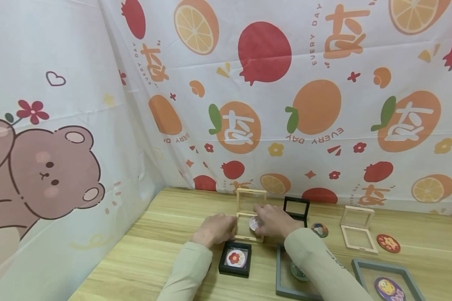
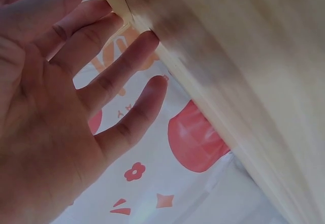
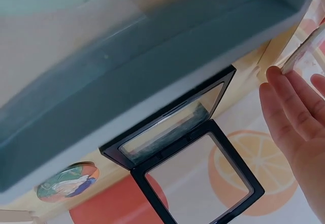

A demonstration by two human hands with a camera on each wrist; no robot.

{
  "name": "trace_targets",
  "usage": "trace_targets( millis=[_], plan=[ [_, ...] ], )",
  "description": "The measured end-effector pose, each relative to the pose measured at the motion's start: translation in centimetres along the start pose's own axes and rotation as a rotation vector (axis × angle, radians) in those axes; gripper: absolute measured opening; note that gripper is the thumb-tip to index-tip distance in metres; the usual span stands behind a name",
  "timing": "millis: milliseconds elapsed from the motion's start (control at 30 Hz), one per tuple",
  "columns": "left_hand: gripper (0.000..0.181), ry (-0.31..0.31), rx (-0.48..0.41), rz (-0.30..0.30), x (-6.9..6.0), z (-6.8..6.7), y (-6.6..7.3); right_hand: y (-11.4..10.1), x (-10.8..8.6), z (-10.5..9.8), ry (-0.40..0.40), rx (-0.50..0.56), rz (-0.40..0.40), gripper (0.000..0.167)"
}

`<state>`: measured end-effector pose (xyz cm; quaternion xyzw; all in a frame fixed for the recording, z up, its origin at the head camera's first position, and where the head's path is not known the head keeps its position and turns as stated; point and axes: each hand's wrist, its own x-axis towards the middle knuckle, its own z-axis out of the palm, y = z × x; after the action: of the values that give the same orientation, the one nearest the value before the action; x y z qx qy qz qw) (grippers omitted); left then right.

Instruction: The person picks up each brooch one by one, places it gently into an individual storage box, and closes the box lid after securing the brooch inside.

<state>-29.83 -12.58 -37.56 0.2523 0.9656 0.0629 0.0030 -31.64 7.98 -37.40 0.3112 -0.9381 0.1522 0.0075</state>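
Note:
A pale wooden display frame stands open with its lid upright at the table's back. The left hand holds the left side of its base; in the left wrist view that hand has its outer fingers slightly bent, tips at the wood. Over the right part of the base, the right hand pinches a round whitish badge. From the right wrist, the badge appears edge-on as a thin disc at the fingertips of the right hand.
A black frame with a red-flower badge lies in front. An open black frame, loose badges, another open wooden frame and grey frames stand or lie to the right.

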Motion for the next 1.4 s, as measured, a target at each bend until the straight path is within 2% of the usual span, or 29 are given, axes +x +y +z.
trace_targets(
  millis=[633, 1067, 1400],
  plan=[
    [0.02, -0.008, 0.002, -0.005, -0.1, -0.1, 0.2, -0.4, 0.4, 0.7, -0.008, -0.003, -0.008, 0.033],
    [0.018, -0.028, -0.001, -0.008, 0.1, 0.0, 0.2, -0.2, 0.9, 0.7, 0.004, -0.029, -0.041, 0.029],
    [0.019, -0.011, -0.011, 0.004, -0.1, -0.1, 0.1, -0.5, 1.2, 0.9, -0.008, -0.044, -0.048, 0.03]
  ],
)
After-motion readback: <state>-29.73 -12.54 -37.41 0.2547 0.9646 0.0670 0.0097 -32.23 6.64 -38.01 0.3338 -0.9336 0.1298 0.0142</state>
